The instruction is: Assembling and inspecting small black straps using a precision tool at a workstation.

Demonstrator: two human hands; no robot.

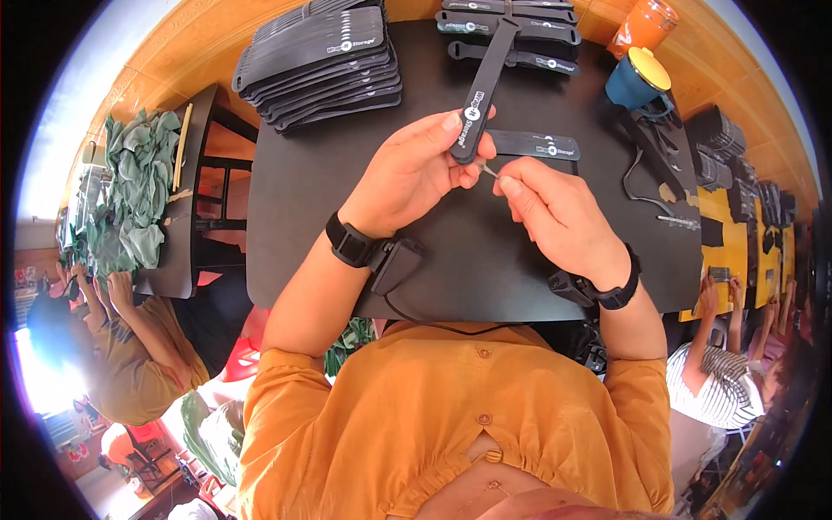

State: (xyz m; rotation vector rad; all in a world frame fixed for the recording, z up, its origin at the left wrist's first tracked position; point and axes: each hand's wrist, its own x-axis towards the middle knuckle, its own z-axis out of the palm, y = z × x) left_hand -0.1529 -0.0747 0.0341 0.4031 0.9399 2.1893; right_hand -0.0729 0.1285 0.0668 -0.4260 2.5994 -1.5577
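Note:
My left hand (403,178) is closed around the lower part of a long black strap (487,82) with white print, thumb on its face. The strap slants up and away over the table. Just to the right, my right hand (559,217) pinches a thin, pale, metallic-looking piece (490,172) between thumb and fingers. Its tip reaches toward the left fingertips below the strap's rounded end; its kind is too small to tell. Behind the hands, a short black printed strap (542,146) lies flat on the dark table (303,225).
Tall stacks of black straps (321,78) stand at the far left, with bundled straps (529,35) at the back. At right are a blue mug with a yellow lid (640,80), an orange cup (643,28) and loose dark straps (646,165). People work at both side tables.

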